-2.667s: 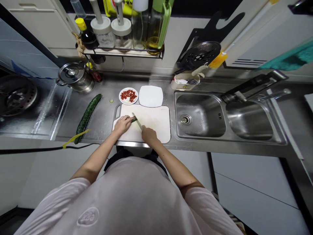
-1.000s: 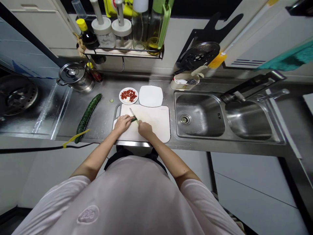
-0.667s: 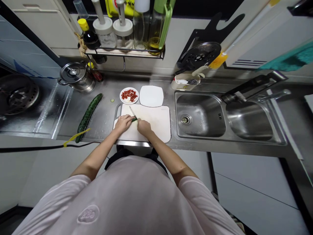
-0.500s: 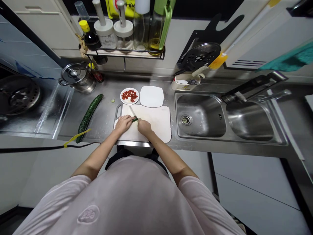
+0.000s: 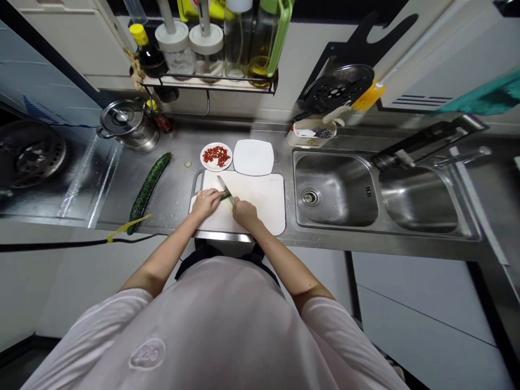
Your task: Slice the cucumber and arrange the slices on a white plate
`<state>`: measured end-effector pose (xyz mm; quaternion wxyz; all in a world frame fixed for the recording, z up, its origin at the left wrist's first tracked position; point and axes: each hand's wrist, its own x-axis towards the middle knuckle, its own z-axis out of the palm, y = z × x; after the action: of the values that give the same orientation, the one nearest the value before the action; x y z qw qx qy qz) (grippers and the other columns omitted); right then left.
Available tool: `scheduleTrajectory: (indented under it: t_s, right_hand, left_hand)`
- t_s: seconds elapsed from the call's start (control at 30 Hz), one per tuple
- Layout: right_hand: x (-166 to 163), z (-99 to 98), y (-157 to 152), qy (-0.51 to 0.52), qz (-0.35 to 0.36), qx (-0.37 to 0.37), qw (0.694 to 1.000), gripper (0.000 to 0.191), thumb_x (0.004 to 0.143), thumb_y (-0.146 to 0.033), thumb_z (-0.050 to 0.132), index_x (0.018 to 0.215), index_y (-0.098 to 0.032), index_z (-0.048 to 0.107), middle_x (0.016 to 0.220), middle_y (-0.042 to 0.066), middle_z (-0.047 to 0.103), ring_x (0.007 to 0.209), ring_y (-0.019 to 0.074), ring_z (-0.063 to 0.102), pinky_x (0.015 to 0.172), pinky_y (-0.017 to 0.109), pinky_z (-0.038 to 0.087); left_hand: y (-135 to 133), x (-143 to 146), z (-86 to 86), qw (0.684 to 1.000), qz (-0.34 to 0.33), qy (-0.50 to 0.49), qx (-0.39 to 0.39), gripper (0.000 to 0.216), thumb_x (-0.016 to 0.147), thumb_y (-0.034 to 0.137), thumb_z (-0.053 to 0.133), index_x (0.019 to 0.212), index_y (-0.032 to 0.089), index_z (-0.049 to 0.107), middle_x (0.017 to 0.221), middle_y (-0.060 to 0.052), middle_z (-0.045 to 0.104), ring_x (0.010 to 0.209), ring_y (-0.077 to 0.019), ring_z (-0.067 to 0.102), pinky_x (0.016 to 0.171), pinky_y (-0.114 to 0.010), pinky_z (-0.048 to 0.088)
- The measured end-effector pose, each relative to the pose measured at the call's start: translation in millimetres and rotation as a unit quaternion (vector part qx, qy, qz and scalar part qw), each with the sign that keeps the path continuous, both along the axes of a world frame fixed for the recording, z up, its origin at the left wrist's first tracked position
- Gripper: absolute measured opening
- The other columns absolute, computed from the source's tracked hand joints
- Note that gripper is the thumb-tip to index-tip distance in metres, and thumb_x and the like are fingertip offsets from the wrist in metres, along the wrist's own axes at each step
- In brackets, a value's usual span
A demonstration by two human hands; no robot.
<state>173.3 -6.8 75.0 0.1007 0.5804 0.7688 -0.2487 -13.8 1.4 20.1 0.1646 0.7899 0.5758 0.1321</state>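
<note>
My right hand [image 5: 244, 212] is closed around the handle of a kitchen knife [image 5: 223, 184], its blade pointing up and to the left over the white cutting board [image 5: 264, 203]. Under the blade lies a small dark-green piece of cucumber [image 5: 225, 196]. My left hand [image 5: 206, 203] presses its fingers on that piece from the left, and the fingers hide part of it. Behind the board sit a small plate [image 5: 206, 161] of chopped red pieces and a white square plate [image 5: 253, 157]. A long whole cucumber [image 5: 149, 187] rests on the counter to the left.
A cucumber end slice [image 5: 187, 164] lies near the plates. To the right is a double sink [image 5: 337, 189] with a faucet [image 5: 467, 157]. A lidded pot [image 5: 130, 127] stands at the back left, below a rack [image 5: 211, 82] of jars and bottles. A yellow-tagged black cable [image 5: 125, 227] crosses at left.
My right hand and the knife have shifted slightly to the right. My left hand stays on the cucumber piece. The whole view has shifted a little.
</note>
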Motion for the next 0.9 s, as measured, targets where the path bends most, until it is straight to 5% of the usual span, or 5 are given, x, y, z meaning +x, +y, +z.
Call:
scheduleTrajectory:
  t_s: [0.9]
  right_hand:
    - [3.3, -3.9, -2.0, 0.007, 0.018, -0.011, 1.000, 0.025, 0.093, -0.014, 0.032, 0.113, -0.015, 0.047, 0.099, 0.012, 0.066, 0.090, 0.0236, 0.064, 0.075, 0.033, 0.048]
  left_hand:
    - [0.6, 1.7, 3.6, 1.000, -0.001, -0.017, 0.000, 0.034, 0.095, 0.027, 0.041, 0.120, 0.030, 0.062, 0.110, -0.004, 0.064, 0.104, -0.0203, 0.056, 0.090, -0.037, 0.036]
